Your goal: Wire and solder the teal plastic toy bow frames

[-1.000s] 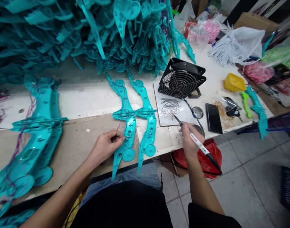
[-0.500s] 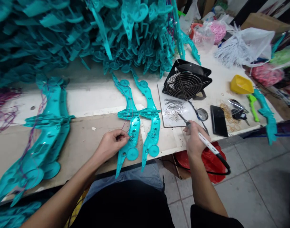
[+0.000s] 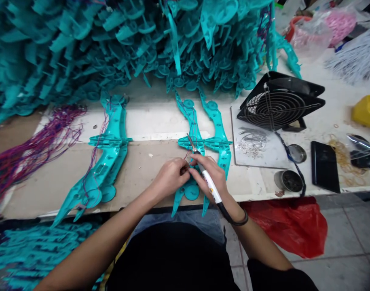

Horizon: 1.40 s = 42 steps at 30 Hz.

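My right hand [image 3: 214, 174] holds a soldering iron [image 3: 209, 184] with a white handle, pen-like, its tip pointing up and away over the middle of a teal plastic part [image 3: 192, 192]. Over the same part, my left hand [image 3: 172, 174] is closed in a pinch on a thin wire. The fingertips of both hands meet there and hide what lies between them. Thin purple and red wires run along the upper half of this part. A second, similar teal part [image 3: 224, 157] lies right beside it, partly behind my right hand.
A large heap of teal parts [image 3: 118, 44] fills the back. Stacked teal parts [image 3: 116, 151] and a wire bundle [image 3: 36, 157] lie to the left. On the right are a black fan [image 3: 274, 107], a board with small metal bits [image 3: 248, 157], a round tin [image 3: 289, 180] and a phone [image 3: 325, 166].
My right hand has brought the soldering iron left from beside the board to the teal part, meeting my left hand. My left hand keeps its pinch. The view has shifted left.
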Tool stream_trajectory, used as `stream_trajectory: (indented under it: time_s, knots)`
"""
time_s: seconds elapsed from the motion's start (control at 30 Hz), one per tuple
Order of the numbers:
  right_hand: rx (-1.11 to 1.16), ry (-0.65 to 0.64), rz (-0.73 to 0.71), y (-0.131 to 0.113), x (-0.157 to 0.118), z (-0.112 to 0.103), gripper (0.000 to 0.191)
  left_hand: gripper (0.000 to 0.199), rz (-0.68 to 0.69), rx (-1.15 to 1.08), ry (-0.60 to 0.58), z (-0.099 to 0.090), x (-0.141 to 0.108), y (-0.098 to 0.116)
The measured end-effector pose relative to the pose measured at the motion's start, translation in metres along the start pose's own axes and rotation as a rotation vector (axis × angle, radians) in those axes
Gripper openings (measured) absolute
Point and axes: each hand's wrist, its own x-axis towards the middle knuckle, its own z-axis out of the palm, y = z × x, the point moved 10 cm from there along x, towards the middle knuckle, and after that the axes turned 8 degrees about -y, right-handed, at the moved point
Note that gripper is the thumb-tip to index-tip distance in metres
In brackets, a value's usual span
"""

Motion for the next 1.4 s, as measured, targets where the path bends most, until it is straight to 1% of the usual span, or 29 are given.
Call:
stream_trajectory:
  time_s: [0.07,0.17,0.23,0.33,0.4,0.47,0.53,0.6,0.67,0.77,0.83,0.97,1.07,1.23,1.4]
  knots:
    - [-0.012,0.008,-0.008,0.001,0.001,0.005,0.033,0.009,-0.003,-0.014,-0.007,0.001,0.001,0.0]
    - [-0.028,0.031,-0.013,0.002,0.0,0.006,0.032,0.008,-0.022,-0.066,-0.015,0.001,0.002,-0.003]
    - [-0.043,0.041,0.008,0.004,-0.001,0.002,0.033,0.009,-0.039,-0.175,-0.012,0.001,0.003,-0.007]
    - [-0.063,0.047,0.047,0.008,0.0,-0.004,0.033,0.014,-0.063,-0.434,0.006,0.0,0.004,-0.016]
    - [-0.069,0.045,0.055,0.01,0.001,-0.007,0.032,0.015,-0.093,-0.563,0.008,0.002,0.005,-0.02]
    - [-0.067,0.047,0.057,0.012,0.001,-0.011,0.031,0.018,-0.124,-0.628,0.0,0.004,0.007,-0.022]
    - [-0.071,0.08,0.068,0.012,-0.001,-0.02,0.029,0.017,-0.139,-0.651,0.01,0.004,0.009,-0.022]
    - [-0.07,0.162,0.086,0.01,-0.009,-0.036,0.029,0.015,-0.137,-0.636,0.028,0.004,0.012,-0.02]
    - [-0.043,0.242,0.098,0.007,-0.021,-0.052,0.028,0.013,-0.121,-0.569,0.041,0.003,0.014,-0.017]
    - [0.022,0.278,0.1,0.002,-0.039,-0.064,0.022,0.011,-0.084,-0.428,0.044,0.003,0.018,-0.012]
    - [0.055,0.276,0.098,0.001,-0.047,-0.065,0.02,0.01,-0.065,-0.364,0.04,0.003,0.019,-0.01]
    - [0.085,0.266,0.11,0.004,-0.055,-0.062,0.018,0.01,-0.06,-0.331,0.04,0.003,0.019,-0.01]
    - [0.084,0.243,0.109,0.004,-0.054,-0.058,0.018,0.01,-0.061,-0.314,0.04,0.002,0.019,-0.01]
    - [0.094,0.224,0.065,0.0,-0.051,-0.056,0.018,0.01,-0.07,-0.298,0.041,0.002,0.019,-0.011]
    - [0.075,0.205,0.066,-0.002,-0.051,-0.055,0.019,0.011,-0.07,-0.297,0.042,0.003,0.019,-0.012]
